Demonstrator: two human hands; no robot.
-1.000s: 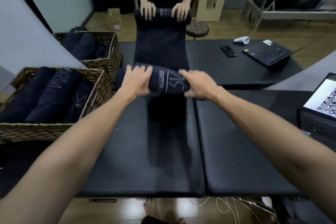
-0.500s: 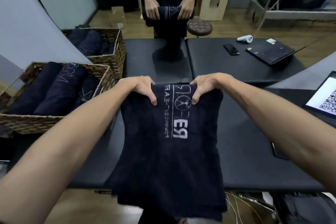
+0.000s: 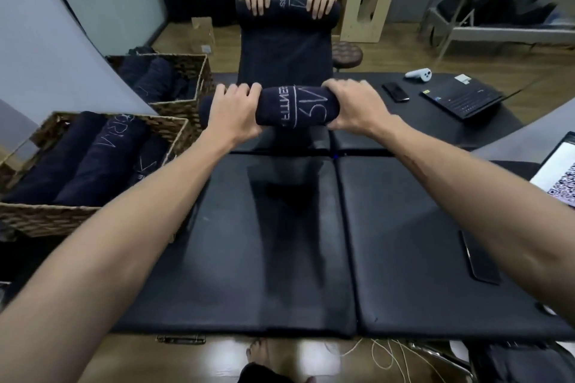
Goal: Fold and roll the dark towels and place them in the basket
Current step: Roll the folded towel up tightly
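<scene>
Counter (image 3: pixel 280 258): black padded top, two panels meeting at a centre seam. Wicker basket (image 3: pixel 46 218) sits at its left edge, filled with rolled towels (image 3: pixel 77 162). Laptop (image 3: pixel 557 171) at the right edge (screen lit, QR code showing). A flat dark strip (image 3: pixel 479 258) lies on the right panel; cannot tell what it is.

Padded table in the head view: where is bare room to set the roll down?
Bare padding lies between the forearms, from the rolled towel to the table near edge. The near basket holds three rolls. Phone, laptop and controller crowd the far right.
</scene>
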